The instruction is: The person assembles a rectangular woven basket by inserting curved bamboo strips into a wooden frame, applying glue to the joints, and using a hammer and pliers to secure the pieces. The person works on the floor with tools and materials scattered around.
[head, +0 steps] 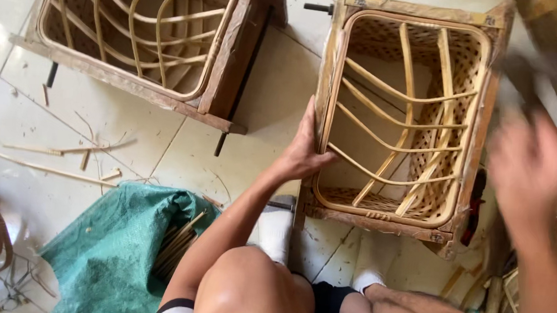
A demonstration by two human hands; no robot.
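Rattan basket (402,120) between both hands (305,149)

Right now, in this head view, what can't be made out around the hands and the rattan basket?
- Right hand: motion-blurred, so its fingers and whether it holds anything cannot be told.
- Dark object above that hand: blurred, kind unclear.
- Left hand: fingertips hidden behind the rim of the rattan basket.
- Second basket: top cut off by the picture edge.
- Sticks in the green sack: mostly covered by it.
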